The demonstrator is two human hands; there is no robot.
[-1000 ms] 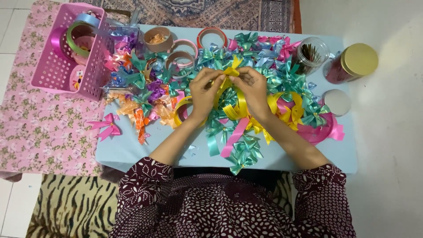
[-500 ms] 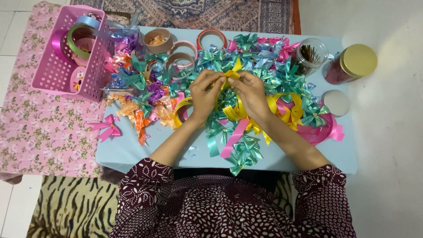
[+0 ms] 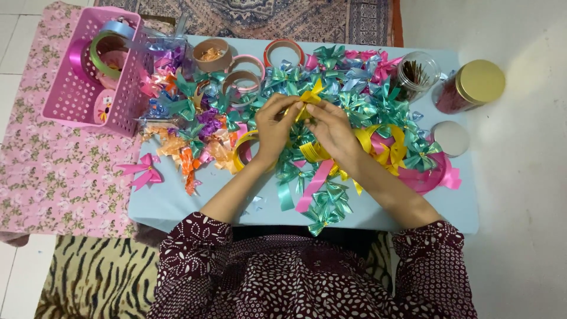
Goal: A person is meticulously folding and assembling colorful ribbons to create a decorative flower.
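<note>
— Barely a shift since a moment ago: both hands stay together over the pile, the yellow ribbon bow point(image 3: 309, 98) tipped a touch more upright.

— Left hand point(image 3: 275, 127) and right hand point(image 3: 332, 129) both pinch it, fingertips clamped on the glossy folded loops, above the middle of the blue table point(image 3: 171, 204).

— Count the surroundings?

— One pink slotted basket point(image 3: 88, 88), one gold-lidded jar point(image 3: 469, 87), one clear jar point(image 3: 416, 74), four cardboard ribbon rolls point(image 3: 245, 80). Shiny bows too many to count.

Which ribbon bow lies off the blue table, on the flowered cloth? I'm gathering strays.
The pink bow just left of the blue table, below the pink basket. The other bows are piled on the table.
</note>
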